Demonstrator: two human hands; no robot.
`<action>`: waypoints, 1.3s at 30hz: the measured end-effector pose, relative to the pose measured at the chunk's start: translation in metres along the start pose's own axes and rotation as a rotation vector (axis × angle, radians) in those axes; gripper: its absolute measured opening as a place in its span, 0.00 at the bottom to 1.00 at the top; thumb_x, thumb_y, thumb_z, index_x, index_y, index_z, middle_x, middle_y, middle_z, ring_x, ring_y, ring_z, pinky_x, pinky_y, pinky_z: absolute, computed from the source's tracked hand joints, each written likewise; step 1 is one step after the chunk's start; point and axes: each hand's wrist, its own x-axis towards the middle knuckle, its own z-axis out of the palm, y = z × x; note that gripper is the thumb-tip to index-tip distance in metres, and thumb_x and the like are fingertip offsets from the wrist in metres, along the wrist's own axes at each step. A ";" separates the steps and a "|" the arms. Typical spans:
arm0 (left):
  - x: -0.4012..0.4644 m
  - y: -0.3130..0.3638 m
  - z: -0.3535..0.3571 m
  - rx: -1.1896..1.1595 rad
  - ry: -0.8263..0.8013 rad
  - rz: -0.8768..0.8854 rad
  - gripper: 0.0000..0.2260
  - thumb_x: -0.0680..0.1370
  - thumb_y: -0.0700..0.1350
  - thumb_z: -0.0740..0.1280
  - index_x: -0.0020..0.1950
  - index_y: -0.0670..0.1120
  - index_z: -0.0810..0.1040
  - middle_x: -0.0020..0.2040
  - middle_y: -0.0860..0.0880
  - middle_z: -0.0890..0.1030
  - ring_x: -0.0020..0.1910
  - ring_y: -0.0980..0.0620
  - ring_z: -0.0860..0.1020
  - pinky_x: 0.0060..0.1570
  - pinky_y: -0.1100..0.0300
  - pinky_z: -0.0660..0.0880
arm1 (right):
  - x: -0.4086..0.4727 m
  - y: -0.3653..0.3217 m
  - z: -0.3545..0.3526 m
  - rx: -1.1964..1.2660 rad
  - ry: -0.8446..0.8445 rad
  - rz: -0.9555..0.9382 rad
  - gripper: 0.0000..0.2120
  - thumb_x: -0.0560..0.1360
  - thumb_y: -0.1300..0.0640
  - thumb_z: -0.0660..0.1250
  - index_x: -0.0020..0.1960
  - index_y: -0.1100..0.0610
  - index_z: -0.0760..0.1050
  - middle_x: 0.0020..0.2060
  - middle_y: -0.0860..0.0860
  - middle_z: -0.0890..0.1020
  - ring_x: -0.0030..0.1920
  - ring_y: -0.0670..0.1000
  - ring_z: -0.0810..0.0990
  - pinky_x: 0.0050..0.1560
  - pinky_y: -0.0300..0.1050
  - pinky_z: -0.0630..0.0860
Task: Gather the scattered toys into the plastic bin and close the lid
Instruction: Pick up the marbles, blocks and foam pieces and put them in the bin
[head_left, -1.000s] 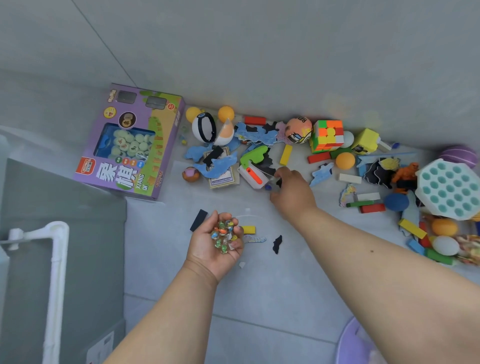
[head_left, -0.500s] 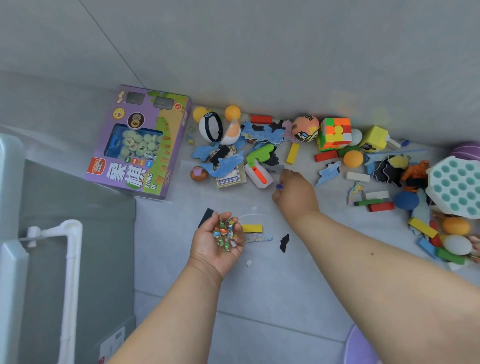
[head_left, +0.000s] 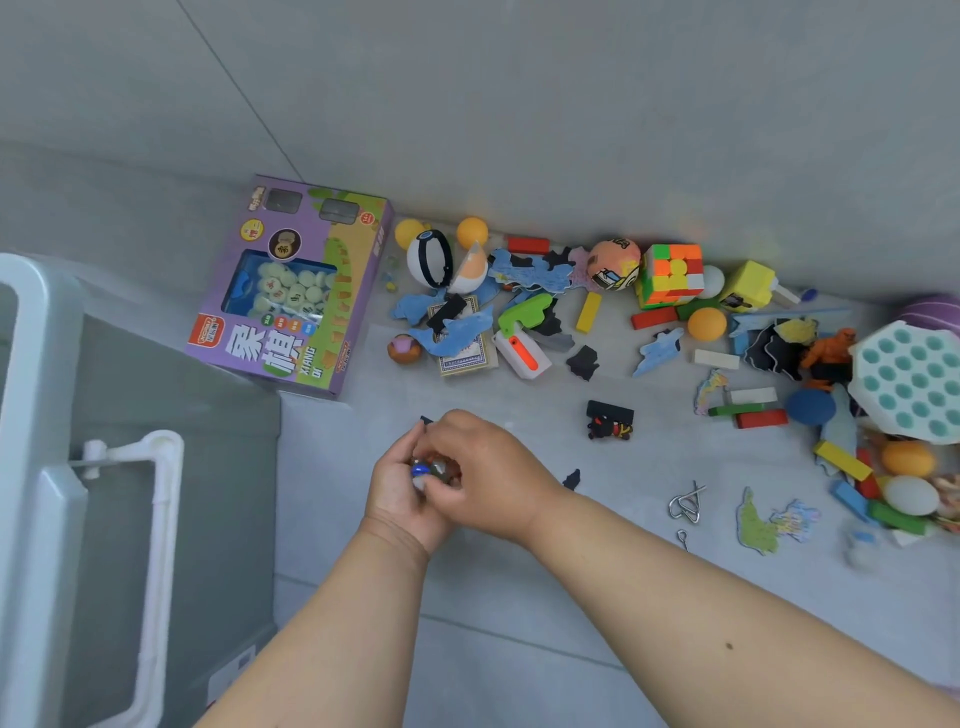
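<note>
My two bare forearms reach forward and meet over the smooth grey floor tiles (head_left: 519, 649). My left hand (head_left: 402, 499) is cupped palm up, fingers curled round a small heap of glossy glass marbles (head_left: 434, 472), one of them deep blue. My right hand (head_left: 485, 470) lies across it from the right, knuckles up, fingertips bent down onto the marbles, so both hands are together around them.

At my left stands the plastic bin (head_left: 104, 519), translucent grey with a white rim and a white clip handle.

Just beyond my hands lies a flat black puzzle piece (head_left: 571, 478), and to the right a bent wire puzzle (head_left: 685, 503) and a green cardboard map piece (head_left: 757, 522).

Farther off, along the wall, the toys lie scattered: a purple cardboard chess box (head_left: 291, 291) with round pale pieces behind its window, blue jigsaw pieces (head_left: 457, 330), a bright twisty cube (head_left: 670, 273), orange table-tennis balls (head_left: 706, 323), wooden blocks (head_left: 588, 312) and a white-and-teal dimpled hexagonal toy (head_left: 909, 379).
</note>
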 end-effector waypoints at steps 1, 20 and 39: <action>0.001 0.001 -0.001 -0.016 -0.008 0.010 0.09 0.72 0.50 0.64 0.46 0.45 0.76 0.41 0.45 0.80 0.42 0.48 0.81 0.45 0.56 0.79 | 0.000 0.005 -0.001 0.058 0.078 0.036 0.09 0.70 0.58 0.66 0.50 0.56 0.79 0.43 0.49 0.75 0.42 0.48 0.74 0.44 0.38 0.71; -0.005 0.018 -0.039 -0.185 0.071 0.056 0.05 0.64 0.43 0.71 0.31 0.44 0.78 0.36 0.48 0.75 0.30 0.52 0.76 0.23 0.66 0.65 | -0.007 0.078 -0.018 -0.289 -0.108 0.387 0.18 0.79 0.63 0.55 0.68 0.60 0.63 0.63 0.57 0.69 0.61 0.57 0.68 0.58 0.45 0.65; -0.015 0.004 -0.022 -0.150 0.065 0.026 0.08 0.71 0.46 0.64 0.34 0.44 0.77 0.35 0.47 0.75 0.30 0.51 0.75 0.24 0.67 0.66 | -0.020 0.080 -0.048 -0.460 -0.197 0.368 0.12 0.76 0.68 0.54 0.58 0.62 0.63 0.43 0.56 0.69 0.42 0.55 0.68 0.40 0.45 0.63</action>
